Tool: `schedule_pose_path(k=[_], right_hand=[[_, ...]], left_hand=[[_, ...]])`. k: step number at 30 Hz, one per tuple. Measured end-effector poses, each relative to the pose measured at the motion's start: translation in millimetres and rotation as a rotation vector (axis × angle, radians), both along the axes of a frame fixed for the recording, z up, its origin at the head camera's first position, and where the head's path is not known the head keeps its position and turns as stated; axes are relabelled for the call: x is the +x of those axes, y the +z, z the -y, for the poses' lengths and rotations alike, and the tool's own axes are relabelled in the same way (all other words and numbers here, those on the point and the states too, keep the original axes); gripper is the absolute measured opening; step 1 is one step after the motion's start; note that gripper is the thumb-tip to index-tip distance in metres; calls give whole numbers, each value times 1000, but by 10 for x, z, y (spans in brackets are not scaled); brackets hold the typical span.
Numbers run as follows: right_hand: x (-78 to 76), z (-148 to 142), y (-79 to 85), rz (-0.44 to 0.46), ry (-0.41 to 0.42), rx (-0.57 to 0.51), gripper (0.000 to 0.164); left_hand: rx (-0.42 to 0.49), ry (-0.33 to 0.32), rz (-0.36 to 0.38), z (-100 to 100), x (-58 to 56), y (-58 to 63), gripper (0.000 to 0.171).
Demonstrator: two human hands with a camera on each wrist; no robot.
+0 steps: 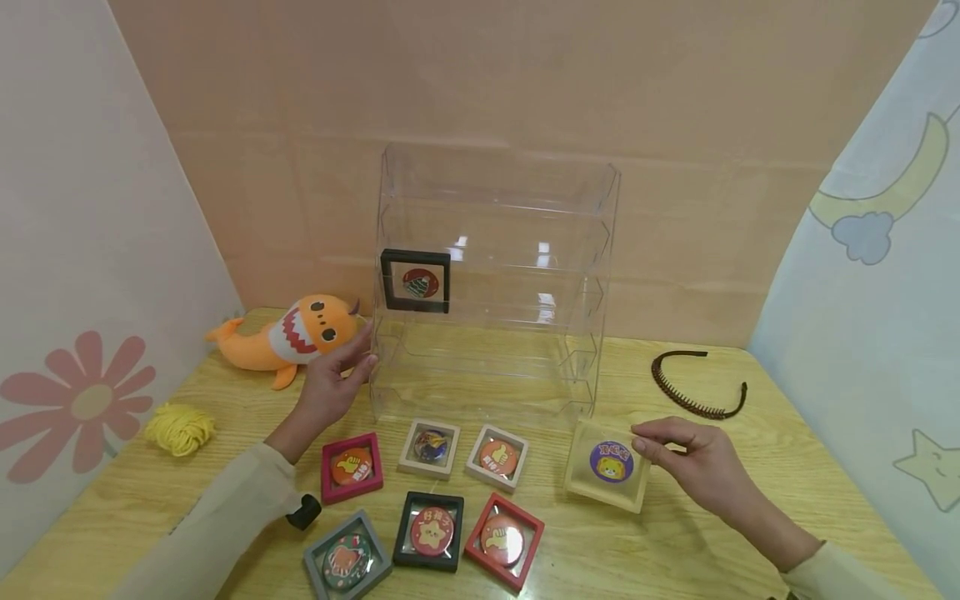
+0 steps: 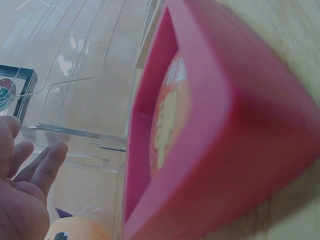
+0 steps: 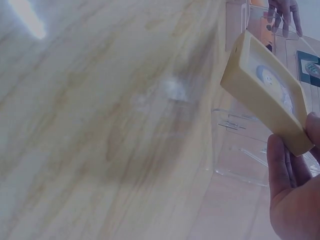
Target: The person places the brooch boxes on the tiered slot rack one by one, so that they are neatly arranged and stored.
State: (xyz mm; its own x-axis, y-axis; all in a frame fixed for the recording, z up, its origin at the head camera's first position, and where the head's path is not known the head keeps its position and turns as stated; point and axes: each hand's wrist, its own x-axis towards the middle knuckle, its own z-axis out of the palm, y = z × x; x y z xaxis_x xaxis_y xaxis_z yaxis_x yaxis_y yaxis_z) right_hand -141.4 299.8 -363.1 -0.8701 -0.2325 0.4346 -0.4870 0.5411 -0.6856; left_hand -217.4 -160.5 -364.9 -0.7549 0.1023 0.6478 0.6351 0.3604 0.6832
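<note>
My right hand (image 1: 701,462) pinches the right edge of a yellow display frame (image 1: 581,477) with a round purple bear badge inside. In the right wrist view, the frame is tilted between thumb and fingers, lifted off the table. My left hand (image 1: 335,385) is at the lower left side of a clear tiered acrylic rack (image 1: 487,342); its fingers lie fairly straight against the side in the left wrist view. A black frame (image 1: 415,308) with a Christmas tree badge stands at the left end of a middle tier. Close to the left wrist camera, a magenta frame (image 2: 225,130) blocks much of the view.
Several more badge frames lie before the rack, among them a grey frame (image 1: 315,567), a black frame (image 1: 427,562) and a red frame (image 1: 477,546). An orange plush shark (image 1: 258,352) and yellow yarn (image 1: 180,429) sit left. A brown headband (image 1: 686,402) lies right.
</note>
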Motion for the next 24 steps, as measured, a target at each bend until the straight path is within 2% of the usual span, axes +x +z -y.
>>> schedule_pose_path(k=[7, 17, 24], right_hand=[[-59, -16, 145, -52, -44, 46, 16], [-135, 4, 349, -66, -22, -32, 16], [-218, 19, 451, -105, -39, -30, 15]], left_hand=[[4, -6, 7, 3, 1, -6, 44], [5, -10, -8, 4, 3, -13, 43], [-3, 1, -25, 0, -15, -24, 43]])
